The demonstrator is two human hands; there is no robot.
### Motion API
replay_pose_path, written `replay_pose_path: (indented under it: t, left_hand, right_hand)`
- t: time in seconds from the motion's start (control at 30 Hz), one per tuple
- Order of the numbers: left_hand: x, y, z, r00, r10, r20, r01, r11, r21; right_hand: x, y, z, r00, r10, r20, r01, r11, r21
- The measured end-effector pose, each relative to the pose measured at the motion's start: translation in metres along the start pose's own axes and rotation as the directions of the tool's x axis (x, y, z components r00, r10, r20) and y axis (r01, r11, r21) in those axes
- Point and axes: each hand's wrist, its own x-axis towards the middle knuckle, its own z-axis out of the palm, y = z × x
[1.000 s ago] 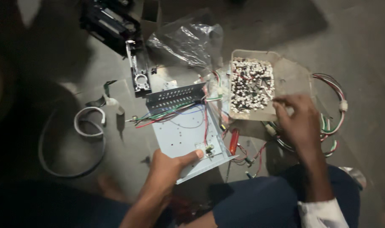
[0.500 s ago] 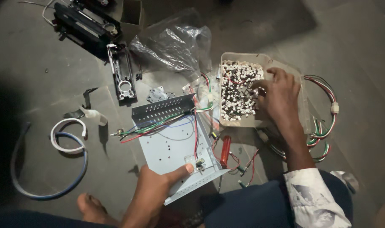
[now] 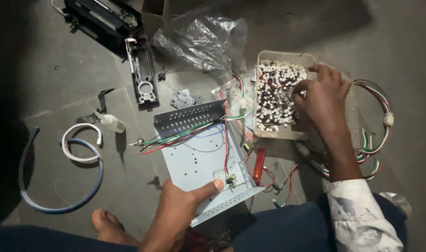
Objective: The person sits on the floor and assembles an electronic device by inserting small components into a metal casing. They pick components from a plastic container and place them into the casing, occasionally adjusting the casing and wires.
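L hand (image 3: pixel 175 212): fingers curled, thumb stretched fwd & pressed flat, forearm coming up from bottom edge. R hand (image 3: pixel 322 98): palm down, fingers (image 3: pixel 300 88) bent & bunched together at tips, wrist straight, forearm bare to rolled pale sleeve below it.

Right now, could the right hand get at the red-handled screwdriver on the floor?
Probably yes: the right hand is in the tub of small parts, and the red-handled screwdriver lies uncovered just below it.
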Motion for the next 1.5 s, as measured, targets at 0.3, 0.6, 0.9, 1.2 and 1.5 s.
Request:
replay_pose_path:
  t: [0.3,0.6,0.9,1.2,1.5]
  left_hand:
    - [-0.003,0.011,-0.001,0.996,0.085,0.027,-0.084,0.996,-0.024]
    - [-0.010,0.001,-0.012,0.993,0.107,0.052,-0.107,0.994,0.007]
    - [-0.013,0.001,-0.012,0.994,0.083,0.071,-0.081,0.996,-0.031]
    - [-0.012,-0.006,-0.014,0.979,0.192,0.067,-0.187,0.980,-0.075]
    - [-0.011,-0.009,-0.015,0.941,0.339,-0.013,-0.339,0.941,0.021]
  right_hand:
    - [0.000,0.002,0.013,0.999,-0.031,-0.016,0.030,0.999,-0.022]
    - [-0.016,0.014,0.035,0.992,-0.123,-0.034,0.115,0.978,-0.174]
    - [-0.016,0.019,0.054,0.987,-0.157,-0.031,0.147,0.968,-0.204]
    - [-0.026,-0.036,-0.060,0.986,0.041,-0.159,0.037,0.888,0.458]
    - [-0.096,-0.163,-0.162,0.937,0.209,0.279,-0.348,0.569,0.745]
